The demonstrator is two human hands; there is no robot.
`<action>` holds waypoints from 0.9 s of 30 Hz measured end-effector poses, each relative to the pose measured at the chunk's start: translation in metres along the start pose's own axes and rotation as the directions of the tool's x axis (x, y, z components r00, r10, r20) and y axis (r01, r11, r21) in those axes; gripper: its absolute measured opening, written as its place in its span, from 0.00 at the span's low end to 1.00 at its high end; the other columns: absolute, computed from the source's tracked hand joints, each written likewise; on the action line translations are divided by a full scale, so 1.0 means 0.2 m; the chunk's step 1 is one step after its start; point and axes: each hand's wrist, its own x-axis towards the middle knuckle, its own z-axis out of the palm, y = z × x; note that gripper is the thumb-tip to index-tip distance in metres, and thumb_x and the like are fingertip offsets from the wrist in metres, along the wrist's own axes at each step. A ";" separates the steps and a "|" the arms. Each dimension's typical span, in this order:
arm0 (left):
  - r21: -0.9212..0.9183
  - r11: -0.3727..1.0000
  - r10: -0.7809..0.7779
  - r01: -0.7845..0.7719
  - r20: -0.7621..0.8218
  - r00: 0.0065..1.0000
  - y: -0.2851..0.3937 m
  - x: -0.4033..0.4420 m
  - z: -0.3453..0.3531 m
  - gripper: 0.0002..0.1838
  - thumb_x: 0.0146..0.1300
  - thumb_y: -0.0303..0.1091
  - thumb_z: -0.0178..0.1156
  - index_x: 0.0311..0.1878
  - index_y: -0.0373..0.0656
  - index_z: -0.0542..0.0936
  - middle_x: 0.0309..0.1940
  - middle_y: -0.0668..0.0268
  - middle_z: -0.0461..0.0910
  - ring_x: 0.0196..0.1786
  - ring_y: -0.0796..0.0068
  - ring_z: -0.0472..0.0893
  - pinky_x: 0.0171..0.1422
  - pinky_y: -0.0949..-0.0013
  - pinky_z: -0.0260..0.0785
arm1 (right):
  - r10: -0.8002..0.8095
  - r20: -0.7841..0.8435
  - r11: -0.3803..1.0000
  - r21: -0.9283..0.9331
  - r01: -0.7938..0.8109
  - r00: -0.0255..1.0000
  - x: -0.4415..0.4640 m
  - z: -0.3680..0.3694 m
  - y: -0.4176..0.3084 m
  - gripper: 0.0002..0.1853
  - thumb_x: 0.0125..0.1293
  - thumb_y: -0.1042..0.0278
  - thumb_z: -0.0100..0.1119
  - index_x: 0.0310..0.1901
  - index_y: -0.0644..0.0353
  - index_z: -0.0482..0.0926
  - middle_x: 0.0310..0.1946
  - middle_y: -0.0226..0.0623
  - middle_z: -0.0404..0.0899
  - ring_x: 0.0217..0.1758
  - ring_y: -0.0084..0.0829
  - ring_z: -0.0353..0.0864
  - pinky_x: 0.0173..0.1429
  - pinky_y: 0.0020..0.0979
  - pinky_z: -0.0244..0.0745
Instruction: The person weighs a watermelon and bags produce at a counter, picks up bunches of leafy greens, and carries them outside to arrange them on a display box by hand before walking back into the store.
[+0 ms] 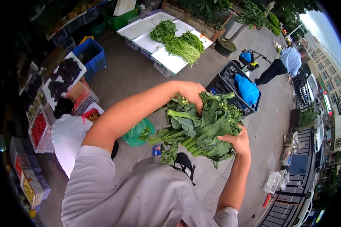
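A big bunch of Chinese broccoli (206, 128), with dark leaves, thick pale-green stems and small buds, is held up in front of my chest. My left hand (193, 94) grips it from the far side, its fingers partly buried among the leaves. At the right edge of the bunch, my right hand (236, 140) holds on with the thumb over the leaves; its other fingers are mostly hidden behind them. Below and left of the bunch, a green plastic bag (138, 133) with some greens inside stands on the ground.
Greens (182, 43) lie on a white-topped table (138, 29) ahead. A black crate (225, 81) holding a blue bag (247, 90) stands to the right. Someone in white (66, 134) is close on my left by fruit boxes (39, 128). Another person (290, 60) is farther off.
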 end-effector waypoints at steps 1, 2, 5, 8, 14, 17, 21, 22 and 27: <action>0.029 0.999 -0.012 0.013 -0.035 0.999 -0.02 0.02 -0.12 0.30 0.49 0.28 0.76 0.60 0.42 0.84 0.48 0.65 0.90 0.46 0.76 0.87 0.54 0.67 0.79 | -0.011 0.045 1.000 0.018 0.010 0.999 0.15 -0.01 -0.01 0.19 0.46 0.84 0.77 0.42 0.69 0.86 0.38 0.35 0.89 0.40 0.26 0.85 0.50 0.32 0.81; 0.060 0.998 -0.022 0.026 -0.072 0.997 -0.03 0.06 -0.25 0.31 0.49 0.28 0.76 0.61 0.42 0.84 0.48 0.64 0.90 0.47 0.76 0.87 0.54 0.67 0.79 | -0.045 0.067 0.999 -0.012 0.046 0.997 0.30 -0.03 -0.01 0.19 0.46 0.83 0.78 0.43 0.69 0.86 0.38 0.34 0.89 0.40 0.25 0.85 0.50 0.32 0.81; 0.047 0.997 -0.061 0.069 -0.154 0.986 -0.16 0.14 -0.65 0.31 0.50 0.28 0.76 0.62 0.42 0.83 0.47 0.63 0.90 0.46 0.75 0.87 0.53 0.67 0.80 | -0.019 0.136 0.999 0.029 0.015 0.991 0.81 0.00 -0.04 0.18 0.48 0.80 0.80 0.43 0.68 0.87 0.37 0.32 0.89 0.40 0.24 0.84 0.50 0.30 0.80; 0.039 0.995 -0.079 0.094 -0.274 0.958 -0.28 0.26 -1.00 0.28 0.50 0.27 0.76 0.58 0.40 0.85 0.46 0.62 0.90 0.45 0.74 0.87 0.52 0.67 0.80 | -0.048 0.212 0.998 0.053 0.037 0.976 1.30 -0.01 -0.05 0.19 0.49 0.78 0.82 0.44 0.68 0.87 0.38 0.32 0.89 0.41 0.23 0.84 0.51 0.29 0.79; -0.015 0.990 -0.136 0.138 -0.301 0.944 -0.59 0.51 -1.71 0.27 0.50 0.24 0.75 0.58 0.38 0.84 0.46 0.64 0.90 0.45 0.75 0.86 0.53 0.67 0.79 | -0.003 0.362 0.996 0.080 -0.028 0.932 2.25 -0.01 -0.08 0.20 0.50 0.77 0.82 0.46 0.69 0.88 0.40 0.35 0.90 0.42 0.24 0.85 0.53 0.29 0.80; -0.074 0.992 -0.123 0.104 -0.326 0.938 -0.64 0.63 -2.04 0.26 0.50 0.21 0.73 0.56 0.36 0.83 0.46 0.66 0.89 0.46 0.77 0.84 0.54 0.68 0.78 | 0.012 0.411 0.996 0.075 -0.047 0.912 2.68 -0.02 -0.13 0.21 0.49 0.77 0.83 0.46 0.69 0.88 0.41 0.35 0.90 0.43 0.24 0.85 0.54 0.29 0.80; -0.101 0.981 -0.190 0.167 -0.294 0.937 -0.75 0.77 -2.42 0.27 0.51 0.22 0.72 0.58 0.37 0.82 0.44 0.65 0.88 0.47 0.78 0.83 0.50 0.69 0.79 | 0.031 0.417 0.995 0.072 -0.067 0.908 3.10 0.00 -0.17 0.21 0.48 0.77 0.84 0.46 0.68 0.88 0.41 0.35 0.90 0.44 0.24 0.85 0.55 0.30 0.79; -0.061 0.990 -0.141 0.129 -0.288 0.947 -0.83 0.86 -2.53 0.28 0.51 0.22 0.72 0.60 0.37 0.82 0.44 0.64 0.88 0.47 0.77 0.84 0.50 0.69 0.79 | 0.005 0.407 0.997 0.068 -0.036 0.913 3.22 -0.02 -0.16 0.22 0.48 0.77 0.84 0.46 0.68 0.88 0.41 0.35 0.90 0.44 0.25 0.85 0.55 0.31 0.79; -0.225 0.958 -0.229 0.176 -0.238 0.944 -0.90 1.15 -3.03 0.32 0.49 0.24 0.74 0.61 0.37 0.82 0.44 0.64 0.89 0.44 0.76 0.85 0.49 0.68 0.78 | 0.124 0.287 0.979 0.122 -0.165 0.950 3.71 -0.02 -0.11 0.24 0.46 0.77 0.85 0.47 0.68 0.87 0.43 0.36 0.90 0.45 0.27 0.85 0.57 0.32 0.80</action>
